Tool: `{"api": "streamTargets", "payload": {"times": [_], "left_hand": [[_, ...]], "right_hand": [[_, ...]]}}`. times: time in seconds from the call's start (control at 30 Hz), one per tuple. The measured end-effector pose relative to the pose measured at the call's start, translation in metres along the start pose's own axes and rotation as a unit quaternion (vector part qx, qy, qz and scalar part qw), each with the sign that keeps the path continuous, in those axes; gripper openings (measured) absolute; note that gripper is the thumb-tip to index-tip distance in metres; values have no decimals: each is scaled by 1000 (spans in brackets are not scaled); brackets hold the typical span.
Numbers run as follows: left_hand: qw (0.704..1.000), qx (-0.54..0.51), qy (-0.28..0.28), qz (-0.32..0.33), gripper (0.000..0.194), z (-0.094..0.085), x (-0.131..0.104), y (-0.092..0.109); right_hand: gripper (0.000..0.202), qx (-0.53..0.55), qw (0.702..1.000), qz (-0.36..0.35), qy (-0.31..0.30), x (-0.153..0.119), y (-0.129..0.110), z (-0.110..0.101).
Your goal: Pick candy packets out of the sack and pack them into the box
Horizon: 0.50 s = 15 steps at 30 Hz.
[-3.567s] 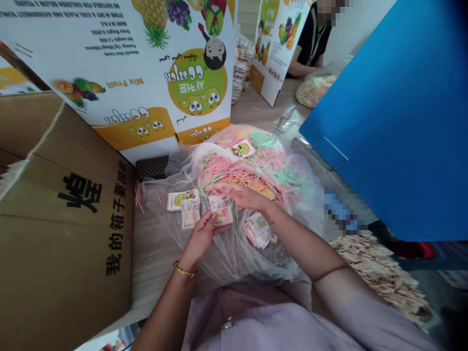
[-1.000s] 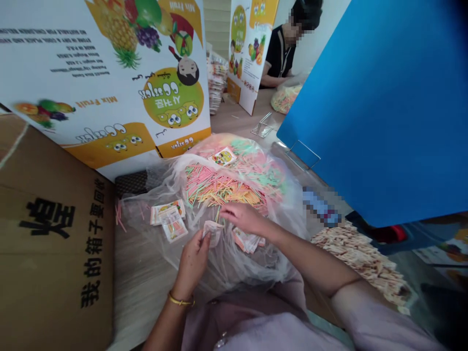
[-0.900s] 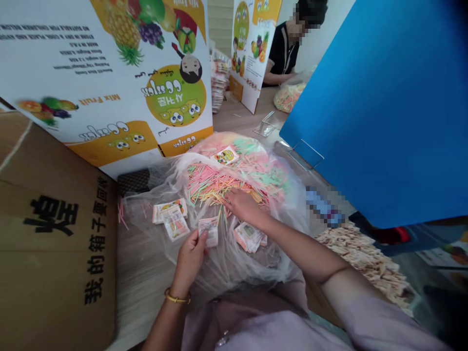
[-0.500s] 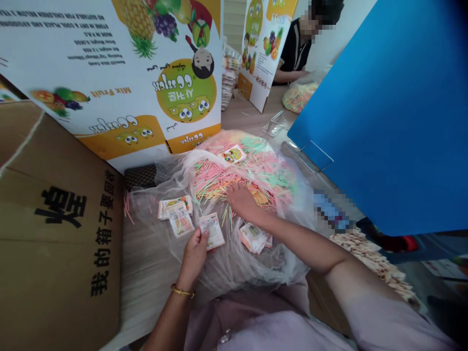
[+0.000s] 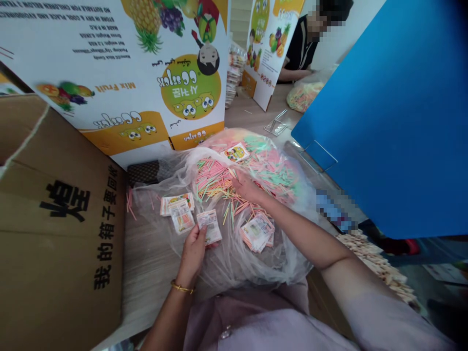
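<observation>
With thumb and fingers, my left hand (image 5: 193, 253) pinches a small printed candy packet (image 5: 211, 225) above the clear plastic bag. My right hand (image 5: 246, 187) is inside the mouth of the big clear bag (image 5: 219, 273), its fingers closed around a few thin candy sticks (image 5: 232, 173). Pink, green and yellow candy sticks (image 5: 212, 178) are heaped around it. Left of the held packet lie other packets (image 5: 182, 217), overlapping. A small stack of packets (image 5: 258, 233) rests on the plastic below my right wrist. One more packet (image 5: 236, 153) lies on top of the heap.
A brown carton (image 5: 62, 219) stands at the left, with a white printed carton (image 5: 120, 73) behind it. The blue panel (image 5: 380, 126) blocks the right side, near a wire stand (image 5: 318, 156). Across the table, a person (image 5: 302, 48) sits by another bag of sticks (image 5: 303, 95).
My right hand has turned and drawn slightly back from the heap, with sticks now showing at its fingertips. My left hand still holds the packet. The whole view has shifted slightly.
</observation>
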State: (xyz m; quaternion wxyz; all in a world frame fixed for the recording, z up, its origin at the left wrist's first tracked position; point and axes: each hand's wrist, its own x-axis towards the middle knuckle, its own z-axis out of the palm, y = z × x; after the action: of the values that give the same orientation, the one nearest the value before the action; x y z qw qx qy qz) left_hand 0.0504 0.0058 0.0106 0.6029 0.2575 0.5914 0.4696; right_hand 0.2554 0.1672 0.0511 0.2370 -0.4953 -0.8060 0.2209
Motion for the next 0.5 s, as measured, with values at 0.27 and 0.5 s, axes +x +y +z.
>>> {"api": "streamTargets", "payload": {"times": [0.27, 0.5], "left_hand": [[999, -24, 20, -6, 34, 0, -1, 2], [996, -81, 32, 14, 38, 0, 3, 7]], "right_hand": [[46, -250, 948, -89, -175, 4, -13, 5], [34, -346, 927, -68, -126, 7, -19, 5]]}}
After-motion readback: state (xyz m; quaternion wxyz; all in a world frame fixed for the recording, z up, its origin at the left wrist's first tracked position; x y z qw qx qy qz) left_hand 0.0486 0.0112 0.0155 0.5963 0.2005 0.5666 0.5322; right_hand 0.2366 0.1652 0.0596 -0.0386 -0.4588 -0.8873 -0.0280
